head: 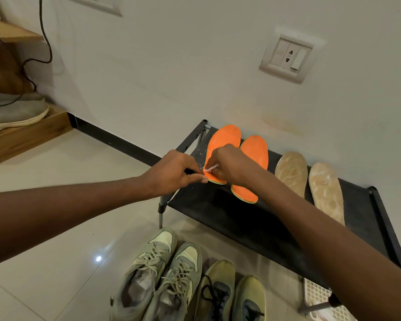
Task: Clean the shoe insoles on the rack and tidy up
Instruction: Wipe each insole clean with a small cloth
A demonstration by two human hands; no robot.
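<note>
Both of my forearms reach forward from the bottom edge toward a low black shoe rack [264, 223] set against a white wall. My left hand [171, 172] rests at the rack's left edge, its fingertips pressing down the heel end of an orange insole [222, 140], and it seems to hold something dark that I cannot make out. My right hand [229, 163] is curled tightly around a small pale brush [210, 168], its tip touching that same heel end, so the two hands sit almost together. A second orange insole [255, 156] lies just beside the first, and two beige insoles [292, 172] rest further right on the same shelf. On the tiled floor below stand two pairs of worn sneakers [158, 279]. I judge that scrubbing of the first insole is under way. Next I would need short, firm strokes up its length while my left hand pins it flat.
</note>
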